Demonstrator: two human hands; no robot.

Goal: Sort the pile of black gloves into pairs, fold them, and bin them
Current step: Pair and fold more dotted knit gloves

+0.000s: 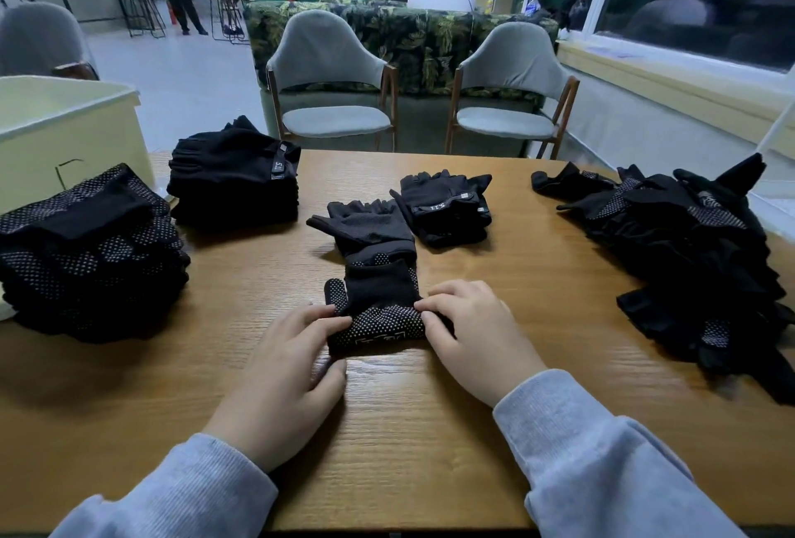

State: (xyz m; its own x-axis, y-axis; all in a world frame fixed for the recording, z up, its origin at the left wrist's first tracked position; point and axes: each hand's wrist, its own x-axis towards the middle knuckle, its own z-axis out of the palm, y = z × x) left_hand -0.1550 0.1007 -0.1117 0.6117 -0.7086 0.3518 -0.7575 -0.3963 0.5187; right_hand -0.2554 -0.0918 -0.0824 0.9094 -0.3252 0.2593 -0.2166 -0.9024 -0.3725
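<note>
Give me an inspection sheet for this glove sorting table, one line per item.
Surface: wooden table, bare at the near edge.
Job's things: folded glove between the hands; flat glove behind it; small glove stack; tall folded stack; dotted stack; unsorted pile; cream bin.
Clutter: nothing seen.
Grippers: left hand and right hand both pinch the folded glove's edges.
Cables: nothing seen.
Surroundings: two grey chairs, patterned sofa, people beyond.

You can read "5.11", upside down, on the wrist strap (445,204) of the centre glove pair and on the folded stack's tag (278,170).
</note>
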